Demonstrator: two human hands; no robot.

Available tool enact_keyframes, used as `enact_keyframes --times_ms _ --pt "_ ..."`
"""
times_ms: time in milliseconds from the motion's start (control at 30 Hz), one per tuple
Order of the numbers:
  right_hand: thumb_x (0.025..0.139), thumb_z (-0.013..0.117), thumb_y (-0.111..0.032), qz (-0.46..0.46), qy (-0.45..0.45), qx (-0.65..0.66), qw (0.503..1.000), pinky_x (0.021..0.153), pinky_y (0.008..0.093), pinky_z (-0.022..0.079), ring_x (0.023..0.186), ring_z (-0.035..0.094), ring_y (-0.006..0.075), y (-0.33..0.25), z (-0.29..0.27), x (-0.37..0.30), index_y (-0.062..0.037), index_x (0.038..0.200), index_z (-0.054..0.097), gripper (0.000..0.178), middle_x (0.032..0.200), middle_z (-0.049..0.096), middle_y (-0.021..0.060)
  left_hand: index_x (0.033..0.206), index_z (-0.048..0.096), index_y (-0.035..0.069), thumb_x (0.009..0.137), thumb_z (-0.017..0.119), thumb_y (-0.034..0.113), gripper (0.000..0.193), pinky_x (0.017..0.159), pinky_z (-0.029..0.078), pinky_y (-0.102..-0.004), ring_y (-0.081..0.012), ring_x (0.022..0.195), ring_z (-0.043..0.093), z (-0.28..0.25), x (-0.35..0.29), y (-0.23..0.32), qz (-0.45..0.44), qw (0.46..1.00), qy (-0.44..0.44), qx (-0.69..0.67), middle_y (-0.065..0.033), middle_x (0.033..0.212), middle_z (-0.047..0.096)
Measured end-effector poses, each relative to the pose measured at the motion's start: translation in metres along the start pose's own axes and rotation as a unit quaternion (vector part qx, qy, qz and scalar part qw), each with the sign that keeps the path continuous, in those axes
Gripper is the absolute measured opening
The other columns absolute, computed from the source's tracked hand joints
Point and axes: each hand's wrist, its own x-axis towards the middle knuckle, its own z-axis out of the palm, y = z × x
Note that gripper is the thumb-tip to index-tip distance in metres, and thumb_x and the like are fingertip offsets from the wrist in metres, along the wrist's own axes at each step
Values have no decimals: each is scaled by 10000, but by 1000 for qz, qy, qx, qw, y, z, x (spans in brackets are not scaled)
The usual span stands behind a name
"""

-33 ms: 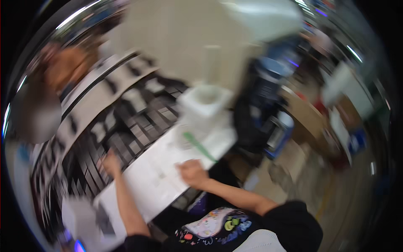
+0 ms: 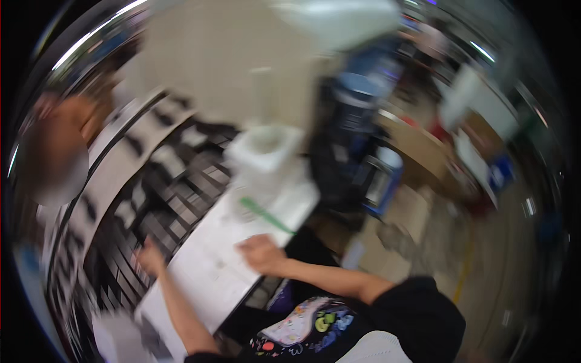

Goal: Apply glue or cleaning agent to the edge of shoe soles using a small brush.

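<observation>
My left hand (image 2: 149, 258) is over the near edge of a belt (image 2: 118, 227) carrying dark strips and pale pieces. Motion smears its fingers, so I cannot see whether anything is in them. Above the white tabletop (image 2: 203, 281), my right hand (image 2: 262, 253) has its fingers curled in; whatever they may hold is too blurred to name. Beyond the right hand, a green strip (image 2: 266, 215) lies slantwise on the table, beside a pale round thing (image 2: 243, 206).
A white box-shaped holder (image 2: 266, 145) with a round opening stands at the table's far end. Right of it are a dark bin (image 2: 339, 145) and cardboard boxes (image 2: 417, 148). A grey-white box (image 2: 121, 339) sits near left; an orange-clad person (image 2: 85, 115) is beyond the belt.
My view has swung, so the surroundings appear farther left. My left hand sits slightly nearer to me along the belt edge; my right hand stays curled over the table.
</observation>
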Motion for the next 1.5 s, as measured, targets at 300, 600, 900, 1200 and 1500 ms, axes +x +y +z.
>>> enact_keyframes --times_ms 300,600,900,1200,1500 --pt "876 502 -308 2 -32 -2 999 1121 475 164 1382 239 267 -15 3 0 -62 1365 405 556 1481 266 156 1454 201 27 923 368 591 792 1017 303 -556 -372 1342 299 -1 -1 -27 260 939 220 46 -229 1436 334" --pt "908 444 -339 0 -55 -4 998 1143 463 113 1384 244 245 -20 12 5 -45 1364 402 544 1463 318 152 905 639 13 958 478 339 367 575 441 -419 -356 649 600 -60 -61 -18 404 908 -34 -106 -165 754 647" --pt "906 468 -335 4 -56 -6 998 1144 445 157 1373 282 235 -23 9 4 -53 1367 409 544 1461 337 132 831 622 -14 932 515 350 393 639 440 -422 -336 706 580 -48 -71 -32 398 912 26 -97 -165 788 620" --pt "931 432 -327 5 -81 -12 997 1150 448 140 1389 248 235 -19 1 6 -67 1387 380 527 1477 304 137 814 560 -61 927 519 263 346 699 418 -439 -363 757 536 -42 -73 -21 350 922 -30 -163 -192 828 555" --pt "945 401 -336 -5 -114 -38 993 1146 453 131 1394 232 244 -28 5 5 -59 1415 317 552 1489 271 145 793 554 -66 919 521 220 314 690 416 -430 -358 733 531 -28 -63 -39 361 908 7 -211 -198 797 542"
